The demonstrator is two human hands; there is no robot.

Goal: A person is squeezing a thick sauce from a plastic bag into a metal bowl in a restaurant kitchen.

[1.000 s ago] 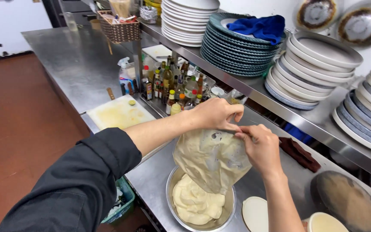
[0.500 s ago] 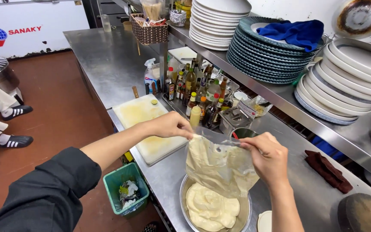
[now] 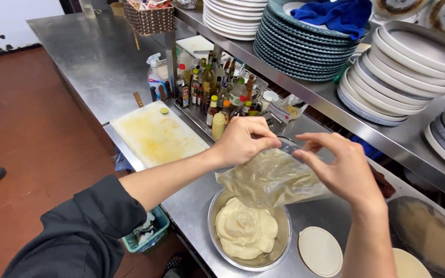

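Nearest the camera, a steel bowl (image 3: 248, 234) on the stainless desk (image 3: 93, 62) holds a mound of pale, creamy dough or thick sauce (image 3: 245, 229); a round cream lid (image 3: 319, 251) lies just beside it. Directly above the bowl hangs a clear plastic bag (image 3: 269, 177), smeared inside with the same pale paste, limp, crumpled and evidently light now that it looks nearly emptied. The left hand (image 3: 243, 140) is pinched shut on the bag's upper edge; the right hand (image 3: 343, 164) rests open-fingered against its far side, thumb and fingers apart. The film looks greasy and likely to slip, so the bunched top edge is the surer hold. Beyond lie a stained cutting board (image 3: 155, 135), a cluster of sauce bottles (image 3: 217, 95), then shelf stacks of plates (image 3: 305, 46)
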